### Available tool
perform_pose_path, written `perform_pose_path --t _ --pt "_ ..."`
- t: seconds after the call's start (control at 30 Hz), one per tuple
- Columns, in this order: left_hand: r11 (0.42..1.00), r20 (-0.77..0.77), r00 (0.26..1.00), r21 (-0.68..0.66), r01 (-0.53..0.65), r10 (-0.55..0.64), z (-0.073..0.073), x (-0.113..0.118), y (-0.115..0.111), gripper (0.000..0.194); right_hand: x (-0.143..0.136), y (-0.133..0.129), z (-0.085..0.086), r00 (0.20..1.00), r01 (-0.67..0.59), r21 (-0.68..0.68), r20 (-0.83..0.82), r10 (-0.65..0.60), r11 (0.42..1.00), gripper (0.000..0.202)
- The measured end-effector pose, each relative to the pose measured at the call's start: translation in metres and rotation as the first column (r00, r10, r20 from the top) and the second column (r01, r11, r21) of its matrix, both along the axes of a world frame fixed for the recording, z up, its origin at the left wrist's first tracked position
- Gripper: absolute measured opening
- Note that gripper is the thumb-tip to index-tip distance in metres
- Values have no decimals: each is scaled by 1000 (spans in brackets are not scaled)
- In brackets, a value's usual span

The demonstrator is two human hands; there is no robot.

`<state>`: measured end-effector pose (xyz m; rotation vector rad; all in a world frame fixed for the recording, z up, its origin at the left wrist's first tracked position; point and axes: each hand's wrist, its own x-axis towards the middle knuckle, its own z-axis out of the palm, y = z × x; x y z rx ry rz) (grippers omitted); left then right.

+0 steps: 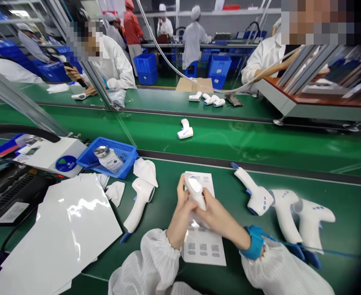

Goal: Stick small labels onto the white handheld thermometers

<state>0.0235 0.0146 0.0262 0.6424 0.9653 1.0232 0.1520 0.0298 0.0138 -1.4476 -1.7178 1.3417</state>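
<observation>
Both my hands are closed around a white forehead thermometer (195, 186), its head pointing up and away from me. My left hand (181, 211) grips it from the left, and my right hand (213, 209), with a blue band on the wrist, presses on it from the right. Under them lies a sheet of printed labels (203, 248). To the left rests another thermometer (140, 200) with a dark blue end on its handle. On the right, a thermometer (257, 196) lies beside a second (286, 209) and a third (312, 217).
White glossy sheets (66, 229) are stacked at left. Behind them stand a blue tray (128, 166) with a bottle (108, 159) and a white box (57, 153). Crumpled wipes (146, 171) lie beside the tray. A thermometer (185, 129) sits on the green belt (244, 141). Co-workers sit across it.
</observation>
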Motion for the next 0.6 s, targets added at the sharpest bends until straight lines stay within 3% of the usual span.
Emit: perform_pose_path --t 0.07,0.1,0.2,0.3,0.43,0.6 --pt "994 -176 982 66 85 -73 -9 -4 2 77 13 39 -4 944 48 156 315 -96 987 27" --pt "987 -261 961 98 124 -95 -14 -6 1 74 20 63 -5 836 87 244 510 -204 966 28" --pt "954 -414 896 168 250 -162 -28 -11 -3 50 42 137 -3 646 173 394 647 -406 903 39" --pt "935 -487 864 235 266 -124 -38 -13 -6 37 42 192 -2 537 135 473 703 -466 871 39" --pt "939 -548 833 242 247 -77 -53 -11 0 37 0 236 -9 553 -109 486 754 -354 867 35" --pt "941 -543 840 277 194 -13 -94 -4 13 36 -69 271 -10 606 -340 481 769 -203 808 33"
